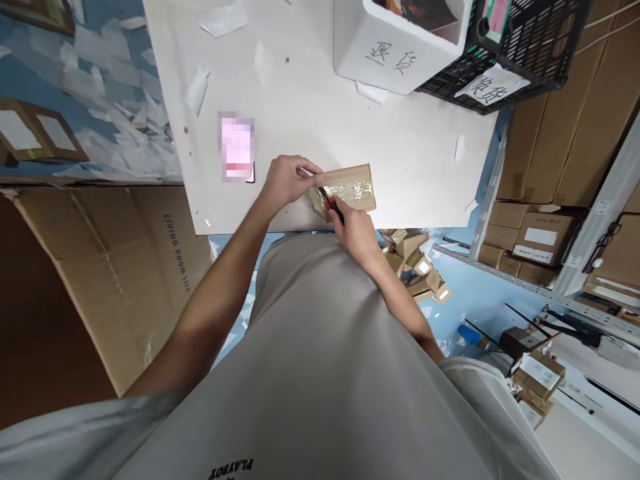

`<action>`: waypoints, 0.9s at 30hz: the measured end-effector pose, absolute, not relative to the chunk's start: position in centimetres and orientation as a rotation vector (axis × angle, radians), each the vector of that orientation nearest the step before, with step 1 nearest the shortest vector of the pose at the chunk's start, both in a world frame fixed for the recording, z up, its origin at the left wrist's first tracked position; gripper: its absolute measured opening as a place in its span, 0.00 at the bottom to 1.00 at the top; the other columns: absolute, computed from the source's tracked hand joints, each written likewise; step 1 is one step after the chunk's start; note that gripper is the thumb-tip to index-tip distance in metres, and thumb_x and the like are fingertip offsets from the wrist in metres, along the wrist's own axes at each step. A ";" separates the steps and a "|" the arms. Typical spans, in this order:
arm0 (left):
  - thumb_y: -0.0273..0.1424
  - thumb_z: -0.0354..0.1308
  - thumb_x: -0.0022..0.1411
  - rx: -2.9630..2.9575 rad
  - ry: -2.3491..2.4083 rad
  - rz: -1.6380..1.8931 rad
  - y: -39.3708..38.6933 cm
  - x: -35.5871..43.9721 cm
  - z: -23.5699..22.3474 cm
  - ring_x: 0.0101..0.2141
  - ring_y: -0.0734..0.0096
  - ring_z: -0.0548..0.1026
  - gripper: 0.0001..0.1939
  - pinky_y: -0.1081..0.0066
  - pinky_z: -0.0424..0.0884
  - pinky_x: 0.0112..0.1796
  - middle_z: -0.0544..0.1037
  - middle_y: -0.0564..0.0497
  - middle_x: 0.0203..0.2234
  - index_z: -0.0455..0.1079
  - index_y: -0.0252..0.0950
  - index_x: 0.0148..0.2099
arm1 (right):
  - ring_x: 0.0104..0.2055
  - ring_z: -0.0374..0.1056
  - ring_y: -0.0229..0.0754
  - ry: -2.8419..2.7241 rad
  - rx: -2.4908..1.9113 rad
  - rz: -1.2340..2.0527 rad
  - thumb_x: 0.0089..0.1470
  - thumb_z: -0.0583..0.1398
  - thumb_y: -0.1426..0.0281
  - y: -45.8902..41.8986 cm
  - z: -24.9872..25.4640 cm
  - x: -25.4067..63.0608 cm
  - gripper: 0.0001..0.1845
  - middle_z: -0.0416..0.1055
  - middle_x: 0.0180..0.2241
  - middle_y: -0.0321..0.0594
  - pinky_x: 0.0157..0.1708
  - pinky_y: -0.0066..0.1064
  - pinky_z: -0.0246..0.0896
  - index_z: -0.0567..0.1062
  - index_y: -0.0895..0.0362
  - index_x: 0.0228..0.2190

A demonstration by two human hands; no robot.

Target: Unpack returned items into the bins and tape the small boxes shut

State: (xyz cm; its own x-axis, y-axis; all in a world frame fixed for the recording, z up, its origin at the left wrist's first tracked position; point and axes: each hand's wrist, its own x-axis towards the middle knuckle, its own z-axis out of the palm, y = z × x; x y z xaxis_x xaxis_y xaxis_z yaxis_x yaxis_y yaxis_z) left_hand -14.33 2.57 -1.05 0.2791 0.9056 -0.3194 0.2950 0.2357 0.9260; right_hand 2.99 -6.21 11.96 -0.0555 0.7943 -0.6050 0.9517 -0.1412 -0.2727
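Note:
A small cardboard box (353,188) with shiny clear tape across its top lies near the front edge of the white table (420,153). My right hand (356,232) is closed around a red and black box cutter (333,204), whose tip rests at the box's left end. At that same end, my left hand (291,179) grips the box's upper left corner with thumb and fingers. What the hidden fingertips touch underneath cannot be seen. To the left of my left hand lies a phone-like object (237,148) with a blurred pink screen.
At the table's back right stand a white bin (390,63) and a black crate (530,53). Paper scraps (197,90) lie at the left. Shelves of cartons (543,237) stand right; a large carton (135,253) stands left. Boxes (415,267) are piled on the floor.

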 end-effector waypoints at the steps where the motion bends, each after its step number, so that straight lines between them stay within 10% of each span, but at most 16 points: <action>1: 0.43 0.78 0.60 1.304 1.262 0.623 2.6 -14.3 -1.1 0.40 0.57 0.86 0.14 0.60 0.82 0.47 0.90 0.47 0.42 0.88 0.41 0.43 | 0.53 0.83 0.61 1.874 1.972 -0.976 0.80 0.50 0.65 -6.1 12.1 2.8 0.28 0.87 0.52 0.57 0.54 0.44 0.73 0.72 0.61 0.72; 27: 0.34 0.69 0.64 1.355 1.502 0.684 1.2 -13.1 -1.8 0.41 0.61 0.83 0.08 0.55 0.83 0.54 0.89 0.49 0.44 0.85 0.40 0.45 | 0.52 0.85 0.57 1.775 1.690 -0.911 0.74 0.50 0.81 -8.8 13.9 0.8 0.23 0.85 0.51 0.63 0.48 0.41 0.78 0.78 0.65 0.61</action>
State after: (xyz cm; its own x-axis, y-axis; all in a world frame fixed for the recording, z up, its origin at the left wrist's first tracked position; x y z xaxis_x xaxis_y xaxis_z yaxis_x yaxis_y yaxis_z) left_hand -13.15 1.19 -1.80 0.0825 0.9558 -0.2821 0.4145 0.2245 0.8819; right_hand 0.76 -8.78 13.93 -0.0859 0.6429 -0.7611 0.9932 -0.0051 -0.1164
